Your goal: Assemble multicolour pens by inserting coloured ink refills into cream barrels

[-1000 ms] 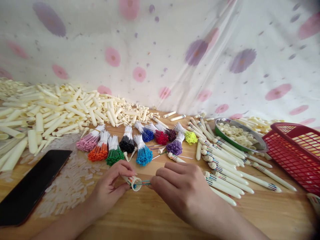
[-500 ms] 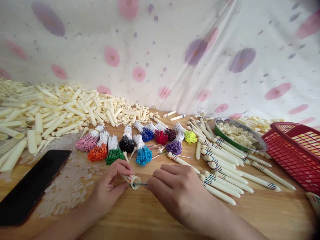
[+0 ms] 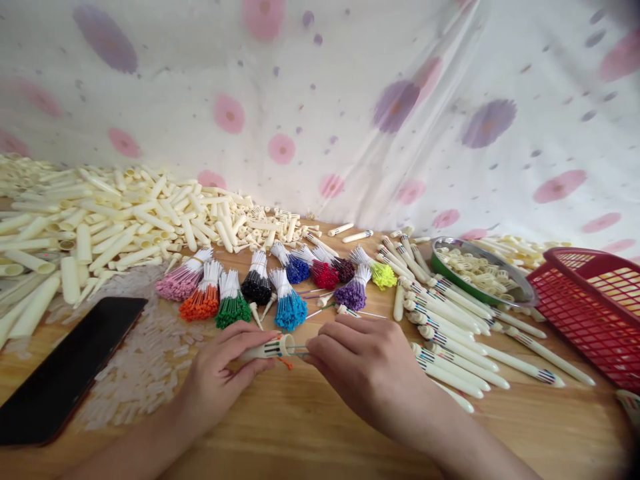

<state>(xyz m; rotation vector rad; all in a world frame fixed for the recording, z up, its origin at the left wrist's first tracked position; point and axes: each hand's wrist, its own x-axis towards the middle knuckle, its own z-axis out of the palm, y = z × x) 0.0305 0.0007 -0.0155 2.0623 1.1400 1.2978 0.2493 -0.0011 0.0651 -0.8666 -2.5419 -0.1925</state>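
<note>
My left hand (image 3: 227, 360) is closed around a cream pen barrel piece (image 3: 274, 347) with dark slots, its round open end facing right. Thin bluish pen refills (image 3: 299, 349) bridge that opening and the fingertips of my right hand (image 3: 357, 367), which pinches them. Just below the barrel's rim shows a small orange refill tip (image 3: 286, 363). Beyond my hands stand rubber-banded refill bundles, among them light blue (image 3: 289, 308), green (image 3: 232, 308), orange (image 3: 200, 303) and purple (image 3: 353, 292) ones. A few loose refills (image 3: 320, 311) lie in front of these.
Cream pen tubes (image 3: 115, 217) are heaped at the back left. A black phone (image 3: 70, 370) lies at left beside clear plastic bits (image 3: 145, 373). On the right are assembled pens (image 3: 450, 340), a metal bowl (image 3: 525, 291) of small cream parts and a red basket (image 3: 585, 300).
The barrel piece has turned so its slotted side shows, and an orange tip now appears under its rim. Both hands stay close together; the whole view has shifted slightly.
</note>
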